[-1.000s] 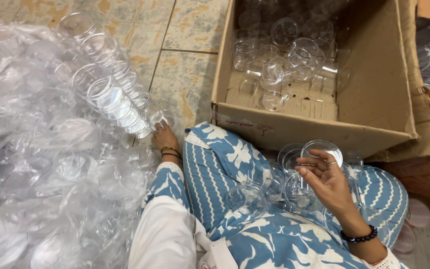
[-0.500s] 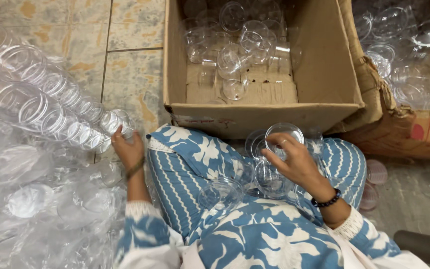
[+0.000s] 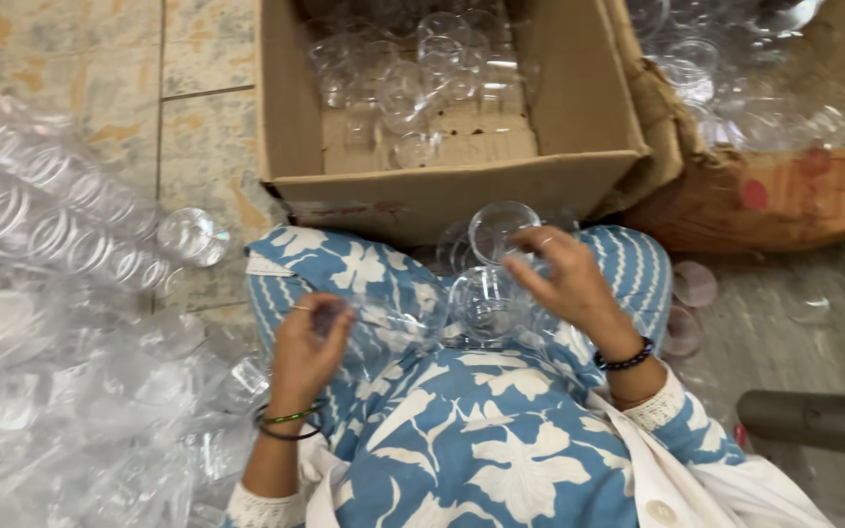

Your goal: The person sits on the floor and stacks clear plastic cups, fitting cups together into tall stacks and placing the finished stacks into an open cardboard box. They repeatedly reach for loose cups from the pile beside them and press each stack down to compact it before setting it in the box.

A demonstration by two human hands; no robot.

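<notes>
Seated on the floor, lap as workbench. My right hand (image 3: 564, 284) pinches the rim of a clear plastic cup (image 3: 498, 233), fingers narrow round it, with more clear cups (image 3: 481, 305) lying on the blue patterned lap just beneath. My left hand (image 3: 307, 350) curls half-closed on thin clear plastic; what exactly, I cannot tell. The open cardboard box (image 3: 442, 191) sits right ahead, within reach; sleeved cup stacks (image 3: 61, 210) lie to the left.

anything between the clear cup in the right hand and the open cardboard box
Nothing visible does. The right hand holds the clear cup just short of the cardboard box, whose near wall stands ahead and whose top is open.
</notes>
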